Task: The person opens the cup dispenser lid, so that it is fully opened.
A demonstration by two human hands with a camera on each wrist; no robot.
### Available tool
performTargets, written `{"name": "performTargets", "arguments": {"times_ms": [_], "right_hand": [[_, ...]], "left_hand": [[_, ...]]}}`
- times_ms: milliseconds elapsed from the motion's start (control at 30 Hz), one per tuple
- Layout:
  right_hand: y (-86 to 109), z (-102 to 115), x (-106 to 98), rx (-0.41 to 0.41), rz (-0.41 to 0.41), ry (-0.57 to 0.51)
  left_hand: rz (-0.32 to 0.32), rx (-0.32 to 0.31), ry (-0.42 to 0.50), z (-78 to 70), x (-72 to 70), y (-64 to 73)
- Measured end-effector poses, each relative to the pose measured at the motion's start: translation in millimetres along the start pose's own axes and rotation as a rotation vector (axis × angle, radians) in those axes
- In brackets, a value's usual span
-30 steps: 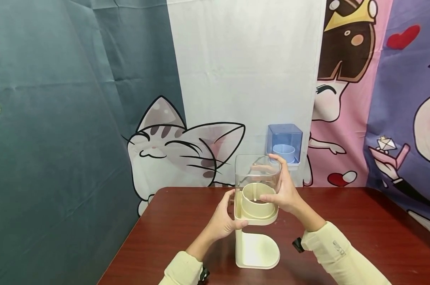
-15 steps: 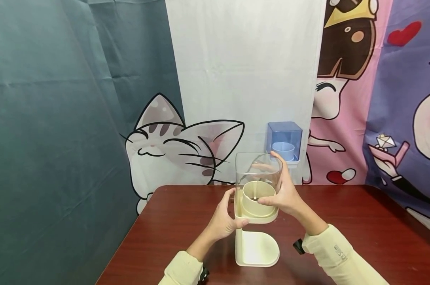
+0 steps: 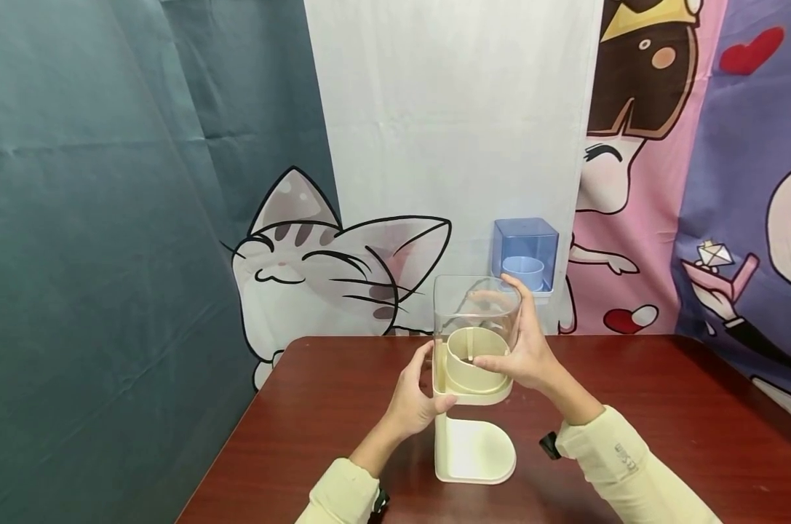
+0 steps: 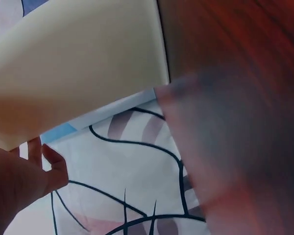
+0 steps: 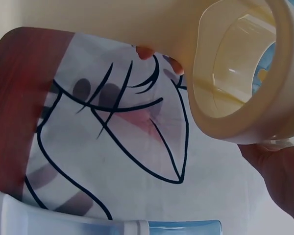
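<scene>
In the head view a cream stand [image 3: 477,451] is between both hands. Its flat rounded foot is at the bottom, and a clear open-looking box [image 3: 474,295] with a cream round ring [image 3: 477,367] inside forms the upper part. My left hand [image 3: 413,397] grips the left side, thumb at the front of the ring's ledge. My right hand [image 3: 529,349] holds the clear box from the right, thumb across its front and fingers behind. In the right wrist view the ring [image 5: 206,98] is seen through its opening. A smooth cream panel [image 4: 88,63] fills the upper left wrist view.
A similar blue box [image 3: 525,255] with a round ring and white ledge stands behind, towards the far edge of the reddish-brown table [image 3: 316,407]. Printed cloth [image 3: 454,109] with cartoon figures hangs behind the table and along its left side.
Both hands keep the same hold on the cream stand. The whole head view has shifted slightly, so table, stand and hands sit a little higher in it.
</scene>
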State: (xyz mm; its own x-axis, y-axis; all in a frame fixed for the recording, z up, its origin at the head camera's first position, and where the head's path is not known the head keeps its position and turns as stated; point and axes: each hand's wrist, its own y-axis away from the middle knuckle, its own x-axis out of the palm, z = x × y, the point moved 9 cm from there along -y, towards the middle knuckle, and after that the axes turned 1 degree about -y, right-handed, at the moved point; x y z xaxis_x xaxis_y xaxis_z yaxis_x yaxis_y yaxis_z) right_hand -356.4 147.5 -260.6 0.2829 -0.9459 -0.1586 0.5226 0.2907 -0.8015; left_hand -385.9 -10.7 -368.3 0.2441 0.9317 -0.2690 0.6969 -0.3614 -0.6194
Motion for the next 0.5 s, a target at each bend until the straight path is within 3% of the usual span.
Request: {"name": "performTargets", "arguments": {"times_ms": [500], "right_hand": [[-4.4,-7.7,-4.3,0.088,-0.009,-0.046]], "left_hand": [[-0.07,0.019,-0.056,-2.3,-1.9,-0.5]]}}
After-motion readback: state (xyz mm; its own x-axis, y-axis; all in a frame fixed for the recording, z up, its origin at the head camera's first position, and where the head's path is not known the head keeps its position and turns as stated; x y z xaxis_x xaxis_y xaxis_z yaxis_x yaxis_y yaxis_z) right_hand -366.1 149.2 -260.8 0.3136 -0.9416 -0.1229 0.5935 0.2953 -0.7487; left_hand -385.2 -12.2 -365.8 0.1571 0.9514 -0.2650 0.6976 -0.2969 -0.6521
